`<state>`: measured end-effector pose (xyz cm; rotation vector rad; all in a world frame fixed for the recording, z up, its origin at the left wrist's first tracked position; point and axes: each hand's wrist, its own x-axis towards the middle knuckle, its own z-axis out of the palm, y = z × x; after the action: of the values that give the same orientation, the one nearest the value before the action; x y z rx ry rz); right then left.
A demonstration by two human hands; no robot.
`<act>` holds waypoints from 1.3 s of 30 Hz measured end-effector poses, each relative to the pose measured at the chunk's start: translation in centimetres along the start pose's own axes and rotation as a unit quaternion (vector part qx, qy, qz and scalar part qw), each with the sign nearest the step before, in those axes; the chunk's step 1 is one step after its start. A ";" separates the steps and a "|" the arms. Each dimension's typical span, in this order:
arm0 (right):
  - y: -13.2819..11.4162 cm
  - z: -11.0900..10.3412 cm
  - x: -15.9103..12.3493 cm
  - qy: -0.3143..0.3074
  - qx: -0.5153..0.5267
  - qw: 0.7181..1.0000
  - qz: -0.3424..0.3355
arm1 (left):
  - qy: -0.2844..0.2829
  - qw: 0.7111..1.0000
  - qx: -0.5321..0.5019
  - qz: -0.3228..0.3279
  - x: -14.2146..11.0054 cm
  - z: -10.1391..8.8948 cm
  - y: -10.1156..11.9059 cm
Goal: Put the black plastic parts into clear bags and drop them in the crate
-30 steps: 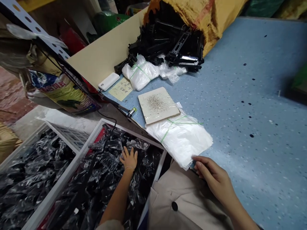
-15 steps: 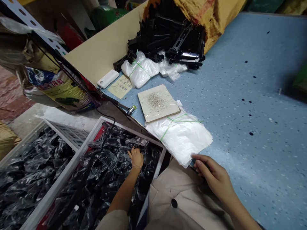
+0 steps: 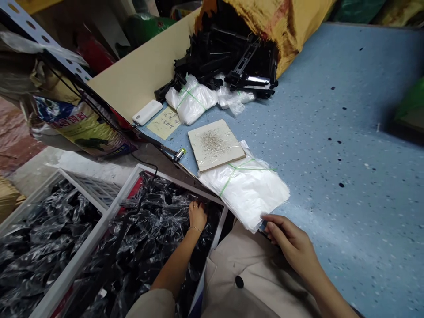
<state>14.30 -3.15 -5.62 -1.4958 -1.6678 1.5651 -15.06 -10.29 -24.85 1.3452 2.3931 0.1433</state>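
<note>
My right hand (image 3: 289,240) is closed at the table's near edge, with thumb and forefinger pinching the corner of the clear plastic bags (image 3: 256,190). These bags lie in a flat stack tied with green string, and a square, pale board (image 3: 217,145) with brown specks rests on their far part. Down to the left, my left hand (image 3: 198,215) reaches into a white crate (image 3: 132,179) full of black parts in clear plastic (image 3: 155,212). Its fingers point down among those bagged parts near the crate's right side. The fingertips are hidden, so their grip cannot be made out.
A second crate (image 3: 106,192) of bagged black parts stands at left. On the blue speckled table (image 3: 331,185), loose black plastic parts (image 3: 228,53) spill from a yellow sack (image 3: 291,31). Nearby lie a tied bag bundle (image 3: 194,99), a white power bank (image 3: 147,112) and a yellow note (image 3: 164,123).
My left hand has moved slightly right and its spread fingers have dipped among the bagged parts. My right hand stays at the bag corner. The view has shifted slightly.
</note>
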 end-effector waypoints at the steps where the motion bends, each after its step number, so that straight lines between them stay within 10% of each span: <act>1: 0.0 0.0 0.0 -0.001 0.001 1.000 -0.002 | -0.007 1.000 0.008 0.001 -0.5 0.3 0.0; 10: -0.1 0.4 0.2 -0.009 0.009 1.000 -0.012 | -0.043 0.998 0.051 -0.001 -0.1 0.6 0.4; 18: -0.2 -0.4 -1.4 -0.002 0.041 0.999 -0.035 | -0.064 0.995 0.051 0.055 -2.0 -3.5 0.4; 28: 4.9 -9.7 -5.6 0.335 -0.086 0.938 -0.034 | -0.128 0.982 0.072 0.120 -12.3 1.4 0.3; 39: 8.3 -9.6 -7.8 0.382 -0.052 0.922 -0.045 | -0.182 0.968 0.115 0.127 -12.2 1.1 0.4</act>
<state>28.47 -7.22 -7.40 -1.7388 -1.3240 0.6846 -8.65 -20.40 -22.29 1.6203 1.9711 -0.2977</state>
